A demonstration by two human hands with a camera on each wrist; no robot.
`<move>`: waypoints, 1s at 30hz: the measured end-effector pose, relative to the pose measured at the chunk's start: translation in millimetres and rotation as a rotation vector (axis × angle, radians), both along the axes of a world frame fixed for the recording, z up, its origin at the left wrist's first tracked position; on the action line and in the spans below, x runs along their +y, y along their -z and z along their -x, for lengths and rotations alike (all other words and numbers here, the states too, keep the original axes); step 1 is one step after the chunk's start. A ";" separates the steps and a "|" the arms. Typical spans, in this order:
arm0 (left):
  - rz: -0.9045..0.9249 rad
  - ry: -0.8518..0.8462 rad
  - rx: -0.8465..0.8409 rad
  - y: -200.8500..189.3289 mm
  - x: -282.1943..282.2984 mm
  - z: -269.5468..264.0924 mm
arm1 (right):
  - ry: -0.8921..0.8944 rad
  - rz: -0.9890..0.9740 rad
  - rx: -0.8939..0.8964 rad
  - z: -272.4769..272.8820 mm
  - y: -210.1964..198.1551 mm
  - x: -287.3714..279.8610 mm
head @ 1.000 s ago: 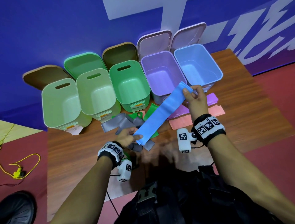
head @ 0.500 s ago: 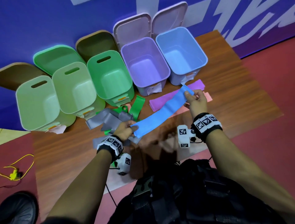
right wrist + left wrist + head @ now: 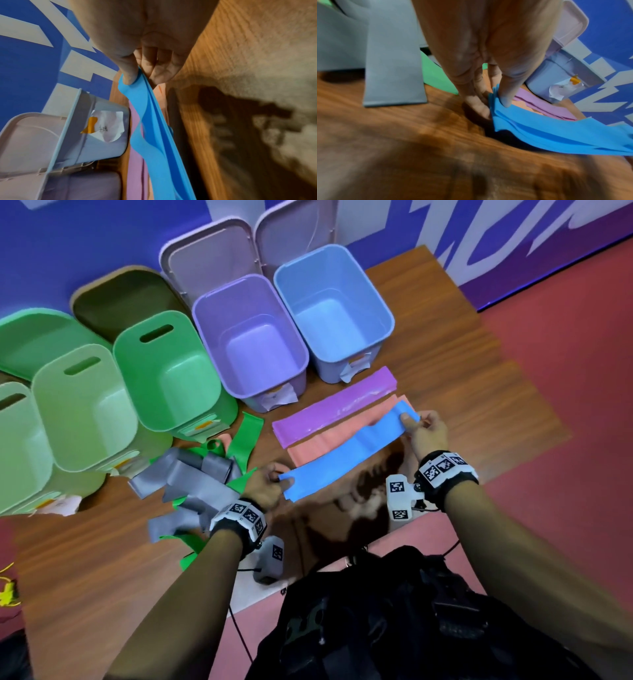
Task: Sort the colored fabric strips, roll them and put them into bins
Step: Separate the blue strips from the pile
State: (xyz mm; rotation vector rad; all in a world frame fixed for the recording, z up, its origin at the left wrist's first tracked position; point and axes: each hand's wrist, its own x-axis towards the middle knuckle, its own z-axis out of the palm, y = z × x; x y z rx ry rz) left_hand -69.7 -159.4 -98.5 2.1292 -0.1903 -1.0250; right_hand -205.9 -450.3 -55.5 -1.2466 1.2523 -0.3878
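Note:
A blue fabric strip [image 3: 346, 455] is stretched low over the wooden table [image 3: 479, 392] between both hands. My left hand [image 3: 270, 482] pinches its near end [image 3: 501, 108], thumb on top. My right hand [image 3: 423, 428] pinches the far end [image 3: 130, 83] between thumb and fingers. A pink strip [image 3: 329, 440] and a purple strip [image 3: 335, 409] lie flat beside it. Grey strips [image 3: 191, 481] and green strips [image 3: 246, 436] lie in a tangled heap to the left. A blue bin [image 3: 332, 313] and a purple bin [image 3: 250, 337] stand open behind.
Three green bins [image 3: 171, 371] stand open at the back left, lids leaning on the blue wall. The table's front edge runs just before my body. A yellow cable [image 3: 7, 590] lies on the red floor at the far left.
Both hands have lowered the blue strip toward the table and brought it alongside the pink strip. The camera view shifted right.

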 end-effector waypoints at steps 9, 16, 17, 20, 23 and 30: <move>-0.137 -0.046 -0.027 16.8 -32.0 7.7 | -0.086 0.022 0.216 13.2 36.8 -39.1; -0.156 -0.046 -0.027 18.9 -36.1 8.3 | -0.104 0.068 0.239 12.3 44.8 -43.9; -0.155 -0.041 -0.028 17.9 -36.7 9.0 | -0.103 0.068 0.240 13.2 46.2 -44.5; -0.132 -0.095 0.055 20.5 -36.7 10.1 | -0.094 0.048 0.227 15.9 50.9 -45.5; -0.102 -0.143 0.135 20.4 -37.2 13.7 | -0.061 0.031 0.189 16.7 51.6 -46.9; -0.091 -0.075 0.088 18.7 -35.3 16.8 | -0.006 -0.023 0.187 21.8 57.6 -51.9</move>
